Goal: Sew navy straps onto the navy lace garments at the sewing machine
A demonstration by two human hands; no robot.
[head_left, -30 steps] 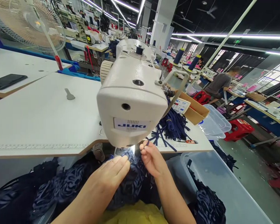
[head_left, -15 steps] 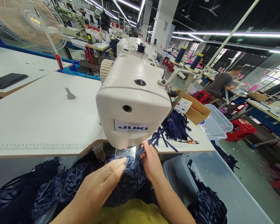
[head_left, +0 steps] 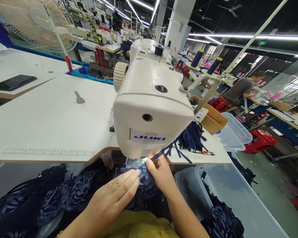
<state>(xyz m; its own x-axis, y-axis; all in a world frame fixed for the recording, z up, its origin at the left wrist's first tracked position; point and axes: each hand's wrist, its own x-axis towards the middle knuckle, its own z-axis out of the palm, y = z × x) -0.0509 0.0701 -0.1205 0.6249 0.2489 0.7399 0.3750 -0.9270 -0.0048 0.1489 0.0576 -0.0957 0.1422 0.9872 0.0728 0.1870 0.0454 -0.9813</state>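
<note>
A white JUKI sewing machine point(head_left: 154, 109) stands right in front of me, its head covering most of the needle area. Below its lit sewing plate, patterned navy fabric point(head_left: 145, 178) hangs down toward my lap. My left hand point(head_left: 114, 193) presses its fingers together on the fabric's upper edge; the thumb is hidden. On the other side, my right hand point(head_left: 161, 173) pinches a narrow navy strap point(head_left: 159, 154) close to the presser area. That strap runs up to the right, toward a bundle of navy straps point(head_left: 192, 135) on the table.
Orange-handled thread snips point(head_left: 207, 153) lie by the strap bundle. A cardboard box point(head_left: 215, 117) and clear plastic bins point(head_left: 221, 178) stand on the right. More patterned fabric point(head_left: 67, 195) is heaped at lower left. A phone point(head_left: 13, 82), a flat metal piece point(head_left: 78, 97) and a fan point(head_left: 39, 23) are left.
My right hand has turned and come in closer to the fabric with the strap. The fabric's top edge lies flatter beneath my left fingers. The whole view has shifted slightly.
</note>
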